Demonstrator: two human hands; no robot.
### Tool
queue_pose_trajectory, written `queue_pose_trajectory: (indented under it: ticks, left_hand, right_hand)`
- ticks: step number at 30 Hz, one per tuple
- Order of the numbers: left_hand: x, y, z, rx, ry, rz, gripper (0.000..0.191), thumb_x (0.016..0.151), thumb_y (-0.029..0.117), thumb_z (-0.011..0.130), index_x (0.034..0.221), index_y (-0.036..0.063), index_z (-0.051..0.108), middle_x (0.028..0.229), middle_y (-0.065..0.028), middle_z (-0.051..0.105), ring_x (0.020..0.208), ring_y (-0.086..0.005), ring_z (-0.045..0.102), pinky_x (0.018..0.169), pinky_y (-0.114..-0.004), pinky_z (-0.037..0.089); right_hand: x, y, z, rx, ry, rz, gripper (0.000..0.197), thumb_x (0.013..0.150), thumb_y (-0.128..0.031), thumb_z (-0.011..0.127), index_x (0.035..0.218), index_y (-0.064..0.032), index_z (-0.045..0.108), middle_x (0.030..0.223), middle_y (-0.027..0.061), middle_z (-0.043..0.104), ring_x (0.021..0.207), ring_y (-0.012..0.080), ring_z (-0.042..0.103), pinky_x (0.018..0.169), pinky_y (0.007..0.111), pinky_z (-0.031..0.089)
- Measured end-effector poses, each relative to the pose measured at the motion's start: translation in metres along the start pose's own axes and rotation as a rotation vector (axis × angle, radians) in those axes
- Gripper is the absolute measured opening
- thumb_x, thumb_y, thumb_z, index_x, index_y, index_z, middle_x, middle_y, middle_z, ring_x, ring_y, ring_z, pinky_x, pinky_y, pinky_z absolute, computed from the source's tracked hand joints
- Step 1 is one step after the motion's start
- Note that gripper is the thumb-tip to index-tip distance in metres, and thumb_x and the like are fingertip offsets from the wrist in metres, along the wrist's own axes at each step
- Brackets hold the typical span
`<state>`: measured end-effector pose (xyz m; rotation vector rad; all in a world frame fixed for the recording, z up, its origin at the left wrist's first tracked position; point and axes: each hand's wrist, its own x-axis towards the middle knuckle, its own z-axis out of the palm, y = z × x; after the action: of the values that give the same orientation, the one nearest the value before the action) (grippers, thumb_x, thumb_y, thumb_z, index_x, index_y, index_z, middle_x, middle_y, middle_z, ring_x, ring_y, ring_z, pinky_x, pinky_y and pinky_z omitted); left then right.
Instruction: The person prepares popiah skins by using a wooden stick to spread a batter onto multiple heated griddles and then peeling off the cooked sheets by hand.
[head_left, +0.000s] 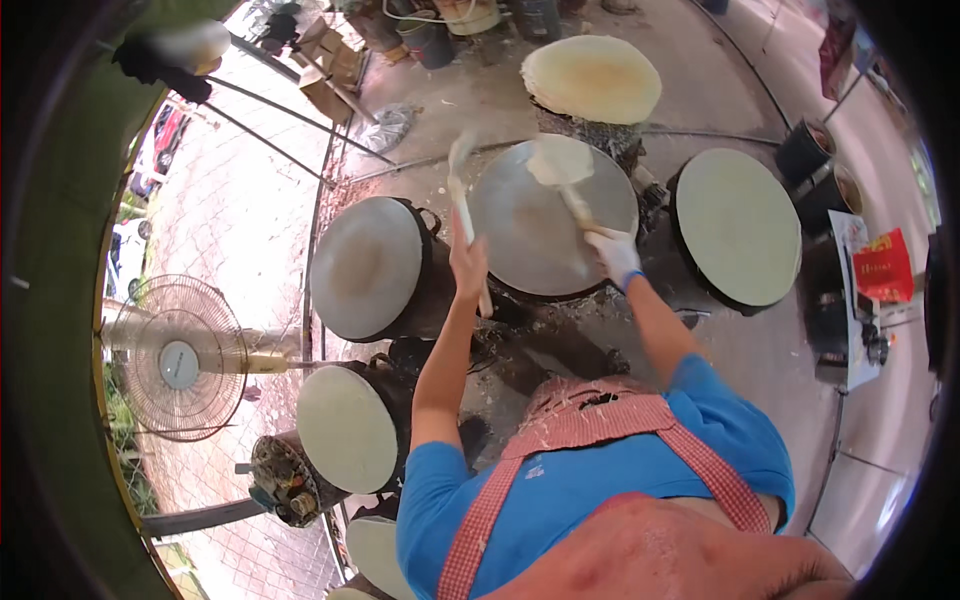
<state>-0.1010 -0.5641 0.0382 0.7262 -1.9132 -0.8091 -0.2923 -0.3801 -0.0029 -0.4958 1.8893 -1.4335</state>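
A round griddle (525, 225) with a brownish patch at its centre lies in front of me. My left hand (469, 262) grips a long pale wooden-handled tool (463, 210) at the griddle's left edge; its far end is blurred. My right hand (616, 253), in a whitish glove with a blue band at the wrist, holds the handle of another tool (576, 204). Its far end meets a pale blob of dough or batter (561, 161) over the griddle's upper part; blur hides whether the blob touches the surface. A stack of round flatbreads (592, 79) stands beyond the griddle.
Left are a bare griddle (364, 270) and a batter-covered one (347, 430); right is another covered griddle (739, 229). A standing fan (180, 365) is far left. Black buckets (805, 148) and a white table (859, 352) with a red bag (885, 268) stand at right.
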Motion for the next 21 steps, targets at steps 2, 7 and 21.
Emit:
queue_pose_trajectory:
  ticks: [2, 7, 21]
  left_hand:
    - [-0.047, 0.012, -0.012, -0.423, -0.300, -0.715, 0.069, 0.074, -0.001, 0.049, 0.136, 0.0171, 0.026, 0.058, 0.0000, 0.047, 0.043, -0.0113, 0.044, 0.039, -0.028, 0.036]
    - [-0.149, 0.004, -0.053, -0.437, -0.292, -0.848, 0.067, 0.076, 0.002, 0.048, 0.136, 0.0185, 0.025, 0.056, 0.0012, 0.041, 0.037, -0.0077, 0.035, 0.033, -0.023, 0.029]
    - [-0.165, 0.016, -0.079, -0.329, -0.178, -0.915, 0.067, 0.078, -0.002, 0.050, 0.136, 0.0154, 0.023, 0.051, 0.0007, 0.038, 0.034, -0.0086, 0.035, 0.030, -0.024, 0.028]
  right_hand:
    - [0.024, 0.000, -0.014, -0.483, 0.105, -0.313, 0.032, 0.077, -0.031, 0.053, 0.099, -0.0104, 0.063, 0.081, 0.0148, 0.063, 0.073, 0.0325, 0.059, 0.066, 0.037, 0.048]
    - [0.003, 0.014, -0.092, -1.206, 0.177, -0.549, 0.031, 0.074, -0.033, 0.053, 0.092, -0.0107, 0.064, 0.089, 0.0161, 0.061, 0.082, 0.0263, 0.061, 0.073, 0.037, 0.048]
    - [-0.023, -0.015, -0.013, 0.243, -0.131, 0.294, 0.022, 0.073, -0.013, 0.063, 0.092, -0.0021, 0.065, 0.063, 0.0062, 0.059, 0.045, 0.0080, 0.047, 0.038, 0.024, 0.034]
